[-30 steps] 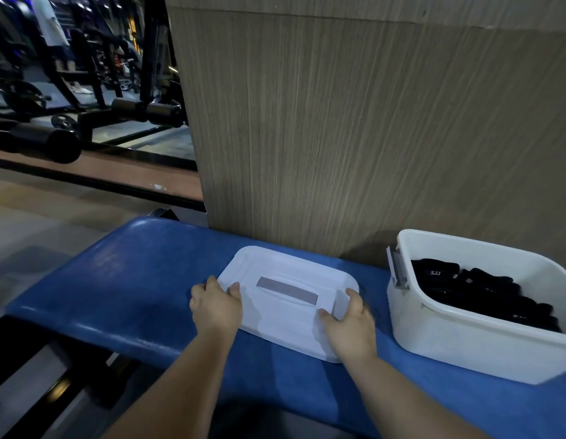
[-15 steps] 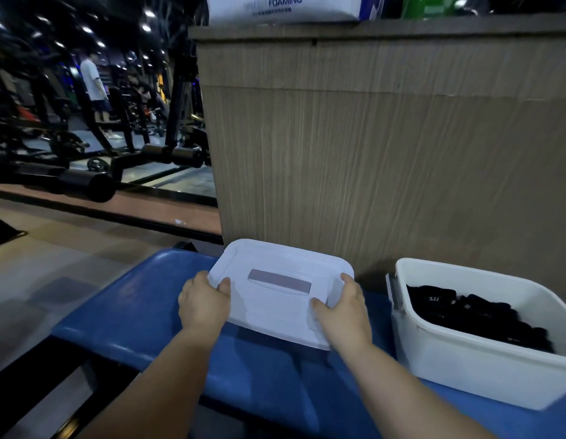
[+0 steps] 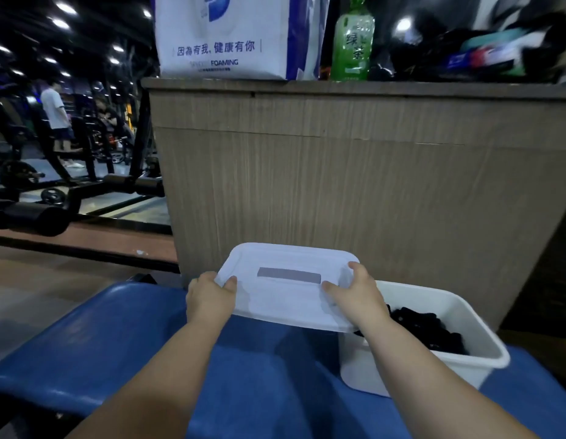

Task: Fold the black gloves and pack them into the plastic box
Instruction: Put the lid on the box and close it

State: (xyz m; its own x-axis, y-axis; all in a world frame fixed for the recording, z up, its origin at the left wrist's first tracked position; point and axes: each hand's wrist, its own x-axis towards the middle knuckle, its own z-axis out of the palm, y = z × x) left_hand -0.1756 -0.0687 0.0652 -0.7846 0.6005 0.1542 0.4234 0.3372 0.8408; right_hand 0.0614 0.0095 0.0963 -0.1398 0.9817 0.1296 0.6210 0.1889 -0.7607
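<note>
Both ends of the lid [image 3: 283, 304] are pinched, my left hand [image 3: 208, 301] one side, right hand [image 3: 360, 296] the other, its corner over the plastic box [image 3: 402, 372] of black gloves [image 3: 427, 327].

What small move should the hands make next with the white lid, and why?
Probably shift the lid right and lower it onto the plastic box. The left hand and right hand grip its sides, it hangs above the blue bench overlapping the box's left rim, and the black gloves lie inside.
</note>
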